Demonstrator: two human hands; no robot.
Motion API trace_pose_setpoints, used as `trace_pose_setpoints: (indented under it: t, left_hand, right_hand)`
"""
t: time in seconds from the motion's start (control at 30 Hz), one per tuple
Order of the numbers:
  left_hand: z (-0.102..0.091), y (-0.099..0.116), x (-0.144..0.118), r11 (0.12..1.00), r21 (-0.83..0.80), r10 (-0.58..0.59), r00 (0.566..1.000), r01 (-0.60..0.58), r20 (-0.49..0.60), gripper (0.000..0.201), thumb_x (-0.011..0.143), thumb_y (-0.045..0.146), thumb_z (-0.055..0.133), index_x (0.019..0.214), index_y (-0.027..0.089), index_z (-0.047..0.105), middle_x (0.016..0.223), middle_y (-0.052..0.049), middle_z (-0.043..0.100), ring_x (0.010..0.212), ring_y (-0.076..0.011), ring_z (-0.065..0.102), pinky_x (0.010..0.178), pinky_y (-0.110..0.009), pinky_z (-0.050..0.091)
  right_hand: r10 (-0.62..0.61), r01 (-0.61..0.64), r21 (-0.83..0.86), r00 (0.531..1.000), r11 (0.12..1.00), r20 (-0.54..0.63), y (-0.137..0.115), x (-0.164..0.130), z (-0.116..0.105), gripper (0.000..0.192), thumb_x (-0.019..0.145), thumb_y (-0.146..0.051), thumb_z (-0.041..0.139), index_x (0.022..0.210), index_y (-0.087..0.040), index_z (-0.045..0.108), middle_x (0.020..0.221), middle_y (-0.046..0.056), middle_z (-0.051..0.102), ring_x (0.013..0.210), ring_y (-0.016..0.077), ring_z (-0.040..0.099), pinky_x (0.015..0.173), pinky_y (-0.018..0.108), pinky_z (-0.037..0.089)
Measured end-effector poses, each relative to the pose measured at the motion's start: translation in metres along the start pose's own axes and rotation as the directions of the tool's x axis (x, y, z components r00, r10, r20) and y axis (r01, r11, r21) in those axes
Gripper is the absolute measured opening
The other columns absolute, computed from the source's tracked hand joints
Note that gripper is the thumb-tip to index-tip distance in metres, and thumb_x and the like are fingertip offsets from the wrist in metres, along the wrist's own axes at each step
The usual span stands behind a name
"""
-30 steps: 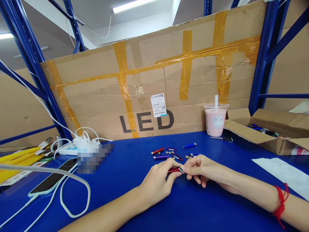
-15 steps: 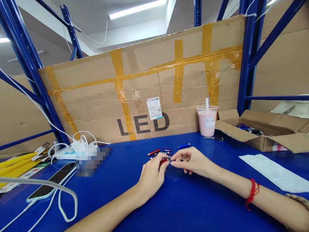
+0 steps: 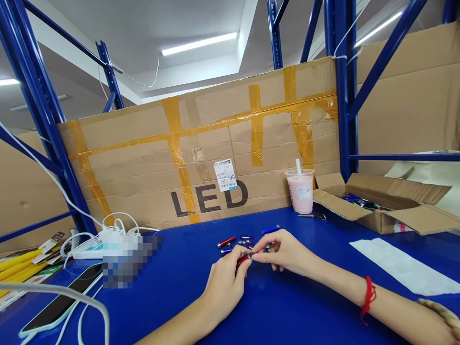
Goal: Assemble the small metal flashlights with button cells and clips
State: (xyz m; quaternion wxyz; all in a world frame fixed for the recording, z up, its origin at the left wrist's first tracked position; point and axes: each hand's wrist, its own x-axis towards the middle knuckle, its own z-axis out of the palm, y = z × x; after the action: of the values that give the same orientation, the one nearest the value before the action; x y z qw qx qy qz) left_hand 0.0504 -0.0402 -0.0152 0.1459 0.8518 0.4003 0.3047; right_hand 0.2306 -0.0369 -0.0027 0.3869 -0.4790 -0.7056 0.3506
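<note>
My left hand (image 3: pixel 226 278) is closed around a small red metal tube, like a mini flashlight (image 3: pixel 243 259), its silvery end facing right. My right hand (image 3: pixel 282 250), with a red string at the wrist, pinches thumb and forefinger together right at that end. Whatever lies between those fingertips is too small to make out. Just beyond the hands lie another red mini flashlight (image 3: pixel 226 241), a purple-blue one (image 3: pixel 226 251), partly behind my left hand, and a blue one (image 3: pixel 270 229). A purple carabiner clip (image 3: pixel 246 236) and several tiny round metal pieces lie among them.
A pink drink cup with a straw (image 3: pixel 300 191) stands at the back right, dark metal tool (image 3: pixel 312 217) before it. An open carton (image 3: pixel 377 215) and white sheet (image 3: pixel 406 266) are to the right. A phone (image 3: pixel 61 302), cables and a power strip (image 3: pixel 84 250) are left.
The view has tilted up and turned slightly right. Both hands stay together at the red mini flashlight, with the right fingertips now closer against its end.
</note>
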Motion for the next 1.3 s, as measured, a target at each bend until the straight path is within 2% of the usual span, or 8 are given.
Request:
trace_pose_setpoints:
  t: [0.17, 0.37, 0.63, 0.7, 0.83, 0.97, 1.17, 1.3]
  left_hand:
    - [-0.0002, -0.0004, -0.0004, 1.000, -0.013, 0.019, 0.999, -0.020, -0.033, 0.017, 0.090, 0.028, 0.036, 0.097, 0.025, 0.052, 0.081, 0.002, 0.061, 0.073, -0.0144, 0.056, 0.068, -0.024, 0.040]
    - [0.0000, -0.0023, 0.0003, 0.999, -0.043, 0.032, 0.999, -0.032, -0.011, 0.016, 0.090, 0.027, 0.037, 0.098, 0.024, 0.051, 0.090, 0.001, 0.061, 0.083, -0.0160, 0.057, 0.070, -0.025, 0.041]
    - [0.0023, -0.0046, 0.0003, 0.994, -0.056, 0.091, 0.995, -0.093, -0.032, 0.019, 0.090, 0.026, 0.038, 0.102, 0.023, 0.052, 0.098, -0.002, 0.059, 0.091, -0.0173, 0.054, 0.080, -0.029, 0.042]
    - [0.0019, -0.0043, -0.0002, 0.992, -0.058, 0.108, 0.994, -0.109, -0.021, 0.022, 0.091, 0.026, 0.034, 0.105, 0.023, 0.051, 0.094, -0.003, 0.058, 0.093, -0.0177, 0.053, 0.083, -0.030, 0.041]
    - [0.0008, -0.0035, -0.0004, 0.993, -0.058, 0.103, 0.995, -0.103, 0.001, 0.026, 0.093, 0.025, 0.031, 0.110, 0.023, 0.050, 0.081, -0.003, 0.056, 0.092, -0.0185, 0.052, 0.082, -0.032, 0.041]
    - [0.0003, -0.0023, 0.0003, 0.992, -0.081, 0.097, 0.995, -0.096, 0.007, 0.026, 0.092, 0.024, 0.031, 0.110, 0.021, 0.049, 0.086, -0.004, 0.057, 0.091, -0.0182, 0.052, 0.081, -0.031, 0.040]
    - [-0.0003, -0.0025, 0.0000, 0.992, -0.097, 0.083, 0.997, -0.083, -0.002, 0.024, 0.092, 0.024, 0.033, 0.110, 0.022, 0.049, 0.089, -0.002, 0.058, 0.082, -0.0156, 0.054, 0.076, -0.028, 0.040]
    - [0.0004, -0.0053, 0.0003, 0.992, -0.088, 0.088, 0.996, -0.088, -0.007, 0.024, 0.092, 0.023, 0.034, 0.110, 0.023, 0.049, 0.088, -0.002, 0.058, 0.080, -0.0151, 0.053, 0.073, -0.027, 0.040]
  right_hand:
    - [-0.027, 0.028, 0.024, 1.000, 0.999, -0.015, -0.0008, 0.0001, 0.0010, 0.032, 0.065, -0.039, 0.067, 0.081, -0.011, 0.069, 0.053, 0.000, 0.055, 0.041, 0.0062, 0.049, 0.034, 0.013, 0.037]
    - [-0.010, 0.011, 0.048, 1.000, 0.999, -0.017, -0.0014, -0.0018, 0.0015, 0.033, 0.063, -0.039, 0.068, 0.080, -0.010, 0.068, 0.051, 0.000, 0.054, 0.039, 0.0055, 0.047, 0.034, 0.013, 0.036]
    - [0.019, -0.018, 0.024, 1.000, 1.000, -0.024, -0.0037, -0.0020, 0.0009, 0.033, 0.064, -0.038, 0.067, 0.080, -0.010, 0.067, 0.049, -0.001, 0.054, 0.038, 0.0061, 0.048, 0.034, 0.013, 0.035]
    - [0.022, -0.022, 0.003, 0.999, 1.000, -0.030, -0.0034, -0.0021, 0.0003, 0.033, 0.065, -0.040, 0.066, 0.081, -0.011, 0.067, 0.051, 0.000, 0.055, 0.039, 0.0063, 0.048, 0.033, 0.014, 0.034]
    - [0.024, -0.024, -0.009, 0.999, 1.000, -0.033, -0.0023, -0.0022, -0.0010, 0.034, 0.066, -0.041, 0.065, 0.082, -0.011, 0.068, 0.050, 0.001, 0.055, 0.039, 0.0063, 0.047, 0.034, 0.014, 0.034]
    - [0.033, -0.033, 0.009, 0.999, 0.999, -0.036, -0.0029, -0.0026, -0.0016, 0.035, 0.065, -0.042, 0.066, 0.082, -0.011, 0.067, 0.056, 0.002, 0.058, 0.040, 0.0062, 0.048, 0.035, 0.015, 0.036]
    - [0.056, -0.056, -0.002, 0.998, 0.998, -0.040, -0.0071, -0.0039, -0.0012, 0.034, 0.065, -0.041, 0.066, 0.082, -0.011, 0.068, 0.044, -0.001, 0.051, 0.038, 0.0067, 0.046, 0.035, 0.015, 0.034]
    - [0.054, -0.054, 0.012, 0.998, 0.998, -0.044, -0.0062, -0.0036, 0.0002, 0.036, 0.064, -0.042, 0.066, 0.082, -0.011, 0.068, 0.047, 0.000, 0.053, 0.037, 0.0065, 0.046, 0.035, 0.016, 0.035]
